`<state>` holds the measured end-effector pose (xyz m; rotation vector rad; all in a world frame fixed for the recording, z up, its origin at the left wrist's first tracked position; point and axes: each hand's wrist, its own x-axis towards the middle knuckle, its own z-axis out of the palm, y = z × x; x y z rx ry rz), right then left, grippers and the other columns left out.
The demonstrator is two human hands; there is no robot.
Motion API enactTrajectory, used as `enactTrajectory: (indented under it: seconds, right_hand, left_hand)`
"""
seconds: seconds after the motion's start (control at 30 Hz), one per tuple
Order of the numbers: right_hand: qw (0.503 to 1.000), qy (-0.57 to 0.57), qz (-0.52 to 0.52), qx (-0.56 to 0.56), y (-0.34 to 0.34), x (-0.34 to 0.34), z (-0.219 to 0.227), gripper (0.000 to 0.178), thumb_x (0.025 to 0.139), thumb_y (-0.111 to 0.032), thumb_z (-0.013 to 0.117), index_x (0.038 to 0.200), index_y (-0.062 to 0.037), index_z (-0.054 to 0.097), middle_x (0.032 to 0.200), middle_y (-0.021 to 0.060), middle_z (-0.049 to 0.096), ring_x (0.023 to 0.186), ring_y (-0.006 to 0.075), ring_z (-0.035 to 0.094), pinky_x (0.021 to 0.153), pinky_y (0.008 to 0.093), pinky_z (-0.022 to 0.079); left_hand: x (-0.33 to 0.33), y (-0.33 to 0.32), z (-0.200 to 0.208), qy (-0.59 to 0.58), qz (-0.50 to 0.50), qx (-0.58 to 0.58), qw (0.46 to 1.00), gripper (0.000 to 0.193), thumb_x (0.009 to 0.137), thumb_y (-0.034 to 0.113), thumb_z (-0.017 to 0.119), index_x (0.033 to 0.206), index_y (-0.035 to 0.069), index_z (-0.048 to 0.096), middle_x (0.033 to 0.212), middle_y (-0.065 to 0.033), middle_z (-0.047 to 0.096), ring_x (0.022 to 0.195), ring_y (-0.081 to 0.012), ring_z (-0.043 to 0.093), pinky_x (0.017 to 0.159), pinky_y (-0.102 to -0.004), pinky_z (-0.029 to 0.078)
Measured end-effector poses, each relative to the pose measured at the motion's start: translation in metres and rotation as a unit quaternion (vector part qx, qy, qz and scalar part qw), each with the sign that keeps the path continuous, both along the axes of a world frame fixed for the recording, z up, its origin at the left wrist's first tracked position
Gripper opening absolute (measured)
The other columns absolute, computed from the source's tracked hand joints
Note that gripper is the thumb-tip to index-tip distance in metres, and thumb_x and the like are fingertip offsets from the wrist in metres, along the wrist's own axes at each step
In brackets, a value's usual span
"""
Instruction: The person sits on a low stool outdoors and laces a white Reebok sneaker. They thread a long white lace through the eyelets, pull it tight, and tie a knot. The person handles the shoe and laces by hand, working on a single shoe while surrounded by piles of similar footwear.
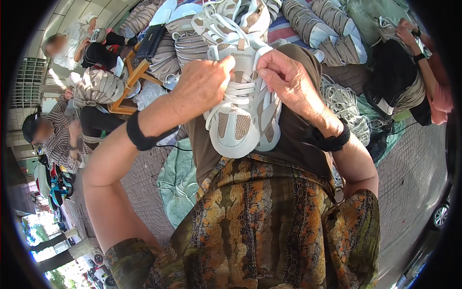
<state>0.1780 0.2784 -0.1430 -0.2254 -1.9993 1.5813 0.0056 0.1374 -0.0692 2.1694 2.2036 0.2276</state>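
Note:
A white and beige sneaker (234, 130) lies across my lap with its toe toward me. Pale shoelaces (238, 94) cross its front in several rows below the tongue (239, 57). My left hand (206, 82) is closed in a pinch at the left edge of the tongue; whatever its fingertips hold is hidden. On the opposite side, my right hand (284, 77) pinches thumb against forefinger at the upper eyelets, apparently on a lace end. Against the right side of this sneaker rests a second matching one (269, 126), partly covered by my right hand.
Beyond my knees lie more sneaker uppers (226, 19) and stacked bundles (313, 24). A heap of laces (344, 103) sits at my right. Green sheeting (178, 180) covers paving at left, near a wooden stool (132, 82). Other people work at left and right.

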Motion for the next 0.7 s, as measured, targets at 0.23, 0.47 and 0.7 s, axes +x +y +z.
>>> enactTrajectory:
  seconds: [0.23, 0.47, 0.7]
  right_hand:
    - [0.999, 0.007, -0.037, 0.038, -0.007, 0.001, 0.003, 0.005, 0.093, -0.005, 0.06, 0.098, -0.0055, 0.062, 0.071, 0.0087, 0.061, 0.061, 0.0171, 0.055, 0.058, 0.0314, 0.045]
    - [0.991, -0.043, -0.077, 0.102, -0.013, 0.003, 0.015, 0.004, 0.094, -0.003, 0.059, 0.097, -0.0046, 0.059, 0.069, 0.0097, 0.059, 0.061, 0.0185, 0.056, 0.06, 0.0319, 0.047]
    - [0.957, -0.104, -0.08, 0.259, -0.02, 0.004, 0.022, 0.013, 0.097, -0.011, 0.059, 0.108, -0.0052, 0.055, 0.067, 0.0147, 0.061, 0.058, 0.0299, 0.063, 0.054, 0.0385, 0.049]
  left_hand:
    - [-0.004, -0.007, 0.004, -0.037, 0.038, 0.004, 0.999, 0.012, 0.087, 0.01, 0.054, 0.095, 0.001, 0.054, 0.073, -0.021, 0.065, 0.071, -0.041, 0.065, 0.065, -0.0505, 0.05]
    - [0.015, 0.005, -0.008, -0.03, 0.101, 0.032, 0.994, 0.014, 0.089, 0.012, 0.056, 0.094, -0.002, 0.059, 0.068, -0.0222, 0.065, 0.069, -0.0392, 0.067, 0.066, -0.0485, 0.052]
    - [0.011, 0.006, -0.009, -0.082, 0.056, 0.049, 0.994, 0.014, 0.091, 0.013, 0.056, 0.091, -0.001, 0.059, 0.068, -0.0227, 0.064, 0.07, -0.0412, 0.066, 0.067, -0.0502, 0.051]
